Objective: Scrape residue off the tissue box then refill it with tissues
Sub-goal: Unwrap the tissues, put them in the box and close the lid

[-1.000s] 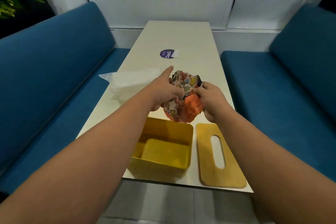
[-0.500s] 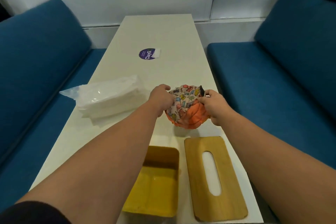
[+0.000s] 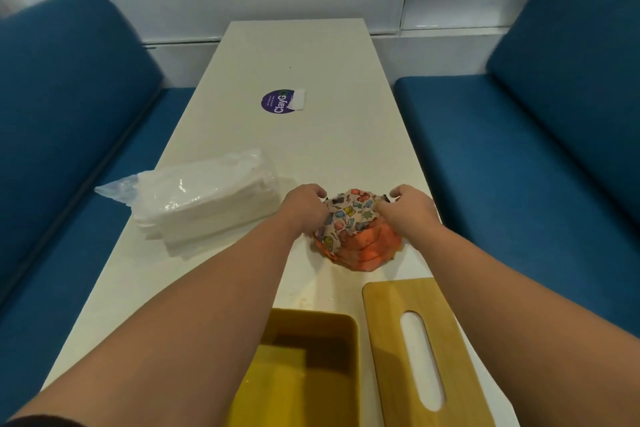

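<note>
A yellow tissue box (image 3: 304, 360) stands open and empty at the near edge of the table. Its wooden lid (image 3: 415, 354) with a slot lies flat to the right of it. A crumpled orange cloth with a colourful print (image 3: 356, 232) rests on the table beyond them. My left hand (image 3: 304, 206) grips its left side and my right hand (image 3: 405, 208) grips its right side. A clear plastic pack of white tissues (image 3: 204, 201) lies to the left of the cloth.
The long white table (image 3: 311, 59) runs away from me toward a white wall, with a purple round sticker (image 3: 278, 103) further along it. Blue sofas flank it on the left (image 3: 59, 135) and right (image 3: 540, 149).
Both hands have carried the cloth down onto the table, further from the box. The view has tilted down and shifted, so the box and lid sit lower in frame.
</note>
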